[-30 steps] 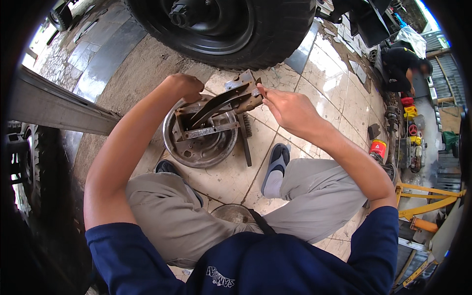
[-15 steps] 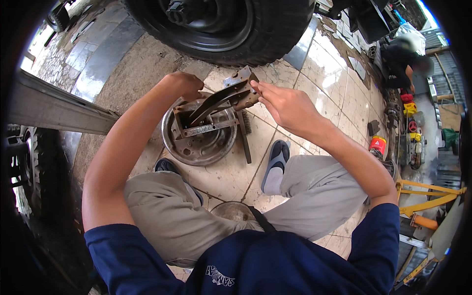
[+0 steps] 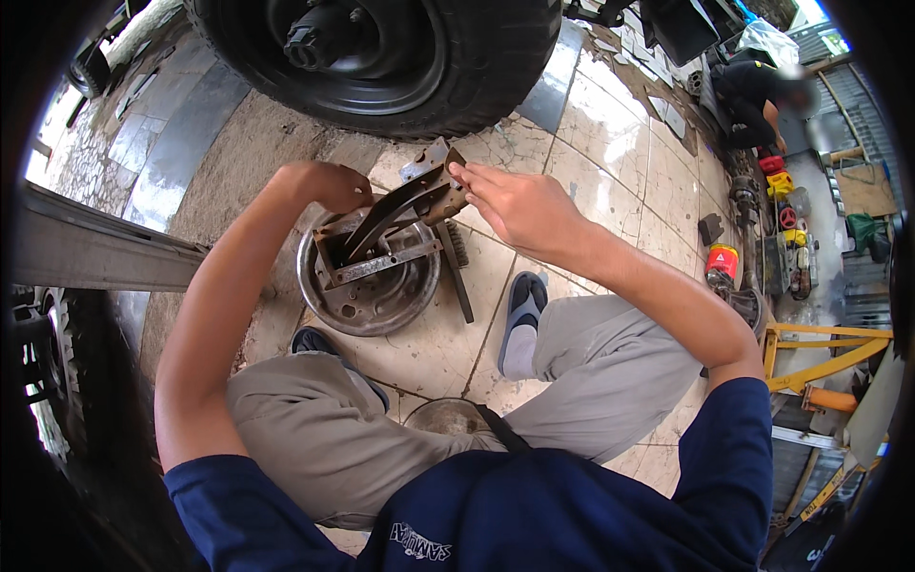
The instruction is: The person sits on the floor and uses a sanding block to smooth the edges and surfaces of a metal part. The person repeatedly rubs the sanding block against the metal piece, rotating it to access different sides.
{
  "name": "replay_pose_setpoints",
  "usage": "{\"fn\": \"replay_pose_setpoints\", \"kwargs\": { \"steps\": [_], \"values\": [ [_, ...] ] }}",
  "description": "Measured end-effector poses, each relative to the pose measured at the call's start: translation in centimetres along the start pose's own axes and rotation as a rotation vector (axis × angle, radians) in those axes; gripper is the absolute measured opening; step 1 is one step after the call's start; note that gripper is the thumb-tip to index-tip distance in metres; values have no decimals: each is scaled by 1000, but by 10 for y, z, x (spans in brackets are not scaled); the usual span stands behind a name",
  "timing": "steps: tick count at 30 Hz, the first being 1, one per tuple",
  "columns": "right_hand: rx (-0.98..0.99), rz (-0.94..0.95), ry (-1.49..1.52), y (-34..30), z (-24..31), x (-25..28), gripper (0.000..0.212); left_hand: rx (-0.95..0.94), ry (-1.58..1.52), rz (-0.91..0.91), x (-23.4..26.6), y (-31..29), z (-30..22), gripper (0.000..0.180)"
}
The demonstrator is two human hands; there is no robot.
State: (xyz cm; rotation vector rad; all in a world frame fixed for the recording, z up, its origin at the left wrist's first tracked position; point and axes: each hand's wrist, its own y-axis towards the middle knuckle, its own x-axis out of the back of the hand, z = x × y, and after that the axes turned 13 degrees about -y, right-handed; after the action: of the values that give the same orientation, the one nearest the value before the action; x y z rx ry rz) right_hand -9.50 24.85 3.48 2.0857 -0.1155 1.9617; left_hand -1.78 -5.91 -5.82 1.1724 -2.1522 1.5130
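A round, rusty brake backing plate (image 3: 367, 291) lies on the tiled floor between my feet. A curved brake shoe (image 3: 405, 205) rests tilted across its top. My left hand (image 3: 329, 186) is closed around the far left end of the shoe, at the plate's rim. My right hand (image 3: 515, 205) pinches the shoe's right end with thumb and fingers. A long dark metal tool (image 3: 457, 272) lies on the tiles just right of the plate.
A large black tyre on its wheel (image 3: 381, 57) stands just beyond the plate. A metal beam (image 3: 95, 253) runs in from the left. At the far right another person (image 3: 762, 91) crouches among tools, a red can (image 3: 721, 262) and a yellow stand (image 3: 820, 357).
My right hand has shifted slightly along the shoe's right end and the shoe has tilted a little. My left hand stays at the plate's rim.
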Motion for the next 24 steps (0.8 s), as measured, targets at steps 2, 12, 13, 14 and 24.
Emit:
{"fn": "replay_pose_setpoints", "kwargs": {
  "steps": [2, 12, 13, 14, 24],
  "values": [
    [-22, 7, 62, -1, 0, 2, 33, -38, -249, 86, 9, 1, -3, 69],
    [-98, 73, 173, 3, -12, -11, 30, -103, -276, 77, 8, -28, -50, 109],
    [-80, 31, 168, 2, -11, -13, 31, -120, -289, 70, 5, -26, -48, 108],
    [-85, 46, 148, 2, -12, -13, 32, -138, -303, 66, 4, -27, -52, 108],
    [12, -51, 68, 0, -11, -14, 44, -185, -532, -213, -39, -3, -39, 64]
  ]
}}
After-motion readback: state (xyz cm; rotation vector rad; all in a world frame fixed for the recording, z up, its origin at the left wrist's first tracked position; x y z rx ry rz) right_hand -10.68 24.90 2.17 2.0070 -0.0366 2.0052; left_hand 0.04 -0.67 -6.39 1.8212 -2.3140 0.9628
